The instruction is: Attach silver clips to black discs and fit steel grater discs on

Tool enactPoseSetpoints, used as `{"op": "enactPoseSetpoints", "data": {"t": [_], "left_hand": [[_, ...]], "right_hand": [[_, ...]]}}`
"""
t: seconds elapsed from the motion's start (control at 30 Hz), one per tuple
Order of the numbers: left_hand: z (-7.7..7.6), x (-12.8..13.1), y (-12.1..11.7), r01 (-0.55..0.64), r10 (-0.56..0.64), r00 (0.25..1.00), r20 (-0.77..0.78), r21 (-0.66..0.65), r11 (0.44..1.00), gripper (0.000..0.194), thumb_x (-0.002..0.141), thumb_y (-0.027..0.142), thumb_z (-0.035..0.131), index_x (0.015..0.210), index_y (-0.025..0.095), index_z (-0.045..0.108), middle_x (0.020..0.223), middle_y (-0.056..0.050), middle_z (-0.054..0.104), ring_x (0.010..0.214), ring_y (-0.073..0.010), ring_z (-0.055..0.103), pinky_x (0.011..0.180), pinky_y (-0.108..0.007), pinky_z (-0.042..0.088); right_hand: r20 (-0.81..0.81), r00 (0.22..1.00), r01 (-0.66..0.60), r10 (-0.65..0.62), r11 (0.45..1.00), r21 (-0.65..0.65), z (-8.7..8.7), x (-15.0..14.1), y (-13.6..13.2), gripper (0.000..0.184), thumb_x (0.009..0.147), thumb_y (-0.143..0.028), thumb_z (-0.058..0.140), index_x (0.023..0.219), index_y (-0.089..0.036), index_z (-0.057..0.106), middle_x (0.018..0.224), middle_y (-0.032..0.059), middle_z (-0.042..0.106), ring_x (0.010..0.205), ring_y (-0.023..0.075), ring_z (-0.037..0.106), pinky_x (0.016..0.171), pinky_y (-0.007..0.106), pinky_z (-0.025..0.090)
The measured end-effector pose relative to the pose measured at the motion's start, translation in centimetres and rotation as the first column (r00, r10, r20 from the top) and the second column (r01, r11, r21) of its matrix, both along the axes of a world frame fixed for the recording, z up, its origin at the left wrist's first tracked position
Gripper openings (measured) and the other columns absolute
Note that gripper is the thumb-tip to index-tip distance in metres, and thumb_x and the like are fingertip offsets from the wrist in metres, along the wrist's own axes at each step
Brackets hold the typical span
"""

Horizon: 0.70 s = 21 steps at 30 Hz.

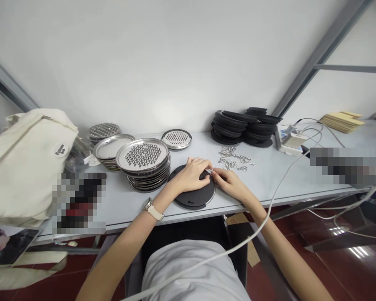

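A round black disc [194,196] lies flat on the table in front of me. My left hand [192,173] rests on the disc's upper part with its fingers curled. My right hand [227,180] is at the disc's right edge, its fingers pinched. Between the two hands' fingertips sits a small metal wire clip [211,171]. A loose heap of the same metal clips [233,158] lies just beyond my right hand. A watch with a pale strap is on my left wrist.
A stack of perforated steel discs [144,163] stands left of the black disc, with more steel plates [111,149] and a single strainer disc [176,139] behind. Black rings [242,126] are piled at the back right. A cream bag [25,159] fills the left; a white cable [278,184] crosses the right.
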<state>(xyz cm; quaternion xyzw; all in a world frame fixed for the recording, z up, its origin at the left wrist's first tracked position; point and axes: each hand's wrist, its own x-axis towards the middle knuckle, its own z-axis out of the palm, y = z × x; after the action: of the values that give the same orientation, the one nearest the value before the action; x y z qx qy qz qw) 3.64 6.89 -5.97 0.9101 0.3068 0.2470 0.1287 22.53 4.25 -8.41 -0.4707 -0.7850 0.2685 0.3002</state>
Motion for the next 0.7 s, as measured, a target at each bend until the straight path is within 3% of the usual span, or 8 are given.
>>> {"op": "enactPoseSetpoints", "data": {"t": [0.43,0.7], "left_hand": [[-0.42,-0.09,0.31,0.025,-0.024,0.999,0.034,-0.020,0.999,0.015,0.084,0.017,0.052,0.099,0.020,0.051,0.098,-0.002,0.062,0.099,-0.0195,0.055,0.092,-0.035,0.031],[-0.48,-0.05,0.33,0.030,-0.029,0.999,0.036,-0.031,0.999,0.015,0.085,0.018,0.052,0.100,0.020,0.051,0.100,-0.002,0.063,0.100,-0.0197,0.056,0.092,-0.035,0.030]], "right_hand": [[0.009,1.000,-0.013,0.013,1.000,0.001,-0.23,0.12,0.13,0.031,0.097,-0.034,0.036,0.075,-0.018,0.050,0.064,-0.0016,0.050,0.061,0.0136,0.045,0.060,0.026,0.034],[0.022,1.000,-0.003,0.002,1.000,0.027,-0.53,0.08,0.08,0.022,0.091,-0.026,0.043,0.070,-0.019,0.042,0.062,-0.0034,0.045,0.059,0.0121,0.042,0.058,0.025,0.032]]}}
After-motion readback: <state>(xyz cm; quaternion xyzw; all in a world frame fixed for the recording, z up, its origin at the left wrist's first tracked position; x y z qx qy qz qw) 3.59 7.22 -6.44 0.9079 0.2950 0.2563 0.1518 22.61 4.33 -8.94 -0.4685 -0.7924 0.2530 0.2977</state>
